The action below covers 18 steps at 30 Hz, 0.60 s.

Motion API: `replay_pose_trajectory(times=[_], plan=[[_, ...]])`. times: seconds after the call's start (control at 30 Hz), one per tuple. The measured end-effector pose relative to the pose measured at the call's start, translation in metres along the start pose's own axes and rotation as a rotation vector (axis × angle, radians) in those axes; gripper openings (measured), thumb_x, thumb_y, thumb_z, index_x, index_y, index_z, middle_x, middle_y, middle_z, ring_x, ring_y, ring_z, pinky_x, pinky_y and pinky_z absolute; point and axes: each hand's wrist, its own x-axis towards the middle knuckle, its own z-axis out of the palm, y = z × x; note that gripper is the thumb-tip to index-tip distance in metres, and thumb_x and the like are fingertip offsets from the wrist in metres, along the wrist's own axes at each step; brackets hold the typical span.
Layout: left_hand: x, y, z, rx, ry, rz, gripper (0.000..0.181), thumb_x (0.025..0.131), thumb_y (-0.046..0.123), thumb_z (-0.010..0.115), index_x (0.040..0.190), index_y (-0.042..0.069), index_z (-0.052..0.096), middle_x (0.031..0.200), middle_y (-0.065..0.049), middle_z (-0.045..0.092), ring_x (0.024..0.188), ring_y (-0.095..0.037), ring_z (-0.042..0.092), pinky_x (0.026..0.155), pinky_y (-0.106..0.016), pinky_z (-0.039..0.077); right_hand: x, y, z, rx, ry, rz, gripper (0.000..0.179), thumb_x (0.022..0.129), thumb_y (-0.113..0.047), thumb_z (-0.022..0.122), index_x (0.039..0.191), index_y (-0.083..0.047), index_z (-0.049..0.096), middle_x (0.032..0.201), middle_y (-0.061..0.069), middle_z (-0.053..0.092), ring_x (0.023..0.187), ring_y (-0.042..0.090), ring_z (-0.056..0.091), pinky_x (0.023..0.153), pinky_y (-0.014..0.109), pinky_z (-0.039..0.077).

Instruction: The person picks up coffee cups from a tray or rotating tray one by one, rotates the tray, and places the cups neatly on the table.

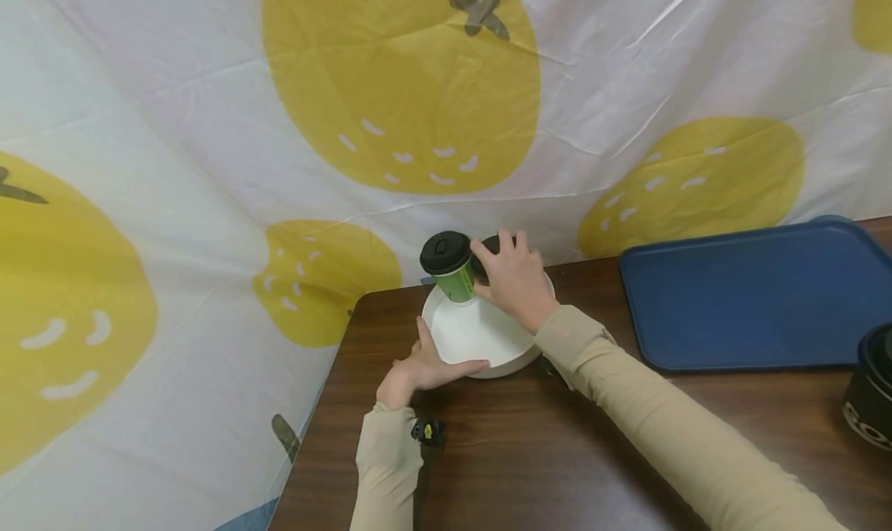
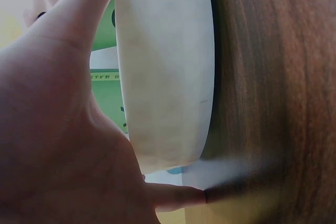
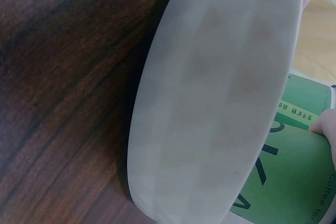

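Note:
A round white dish (image 1: 467, 337) with a raised wall stands near the table's far left corner. My left hand (image 1: 421, 364) rests against its near left side, thumb along the rim and fingers spread. Inside the dish, toward the back, stands a green paper coffee cup (image 1: 453, 279) with a black lid. Beside it, my right hand (image 1: 512, 279) grips a second lidded cup, whose dark lid (image 1: 492, 243) shows behind the fingers. In the right wrist view a fingertip presses a green cup (image 3: 299, 166); the left wrist view shows the dish's outer wall (image 2: 165, 66) close up.
A blue rectangular tray (image 1: 753, 299) lies on the brown wooden table (image 1: 523, 453) at the right. A black container (image 1: 869, 395) with white lettering is cut off by the right edge. A cloth with yellow fruit print (image 1: 592, 90) hangs behind the table.

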Motion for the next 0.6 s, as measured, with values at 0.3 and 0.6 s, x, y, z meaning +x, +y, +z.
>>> replay_pose_trajectory(times=[0.3, 0.6], plan=[[-0.0005, 0.0001, 0.0004, 0.011, 0.002, -0.005, 0.145, 0.079, 0.075, 0.071, 0.161, 0.003, -0.025, 0.169, -0.031, 0.018, 0.157, -0.047, 0.026, 0.123, -0.076, 0.016, 0.0004, 0.0000, -0.0001, 0.001, -0.018, 0.005, 0.059, 0.088, -0.042, 0.079, 0.141, -0.022, 0.061, 0.126, 0.025, 0.062, 0.108, 0.042, 0.062, 0.064, 0.044, 0.061], [-0.0002, 0.0005, 0.0006, 0.004, 0.004, 0.007, 0.145, 0.079, 0.074, 0.071, 0.160, 0.002, -0.025, 0.169, -0.032, 0.016, 0.157, -0.049, 0.025, 0.122, -0.077, 0.017, 0.0001, 0.0003, 0.0002, 0.013, -0.015, 0.007, 0.059, 0.088, -0.041, 0.079, 0.141, -0.021, 0.062, 0.127, 0.025, 0.061, 0.108, 0.042, 0.061, 0.065, 0.045, 0.061]])
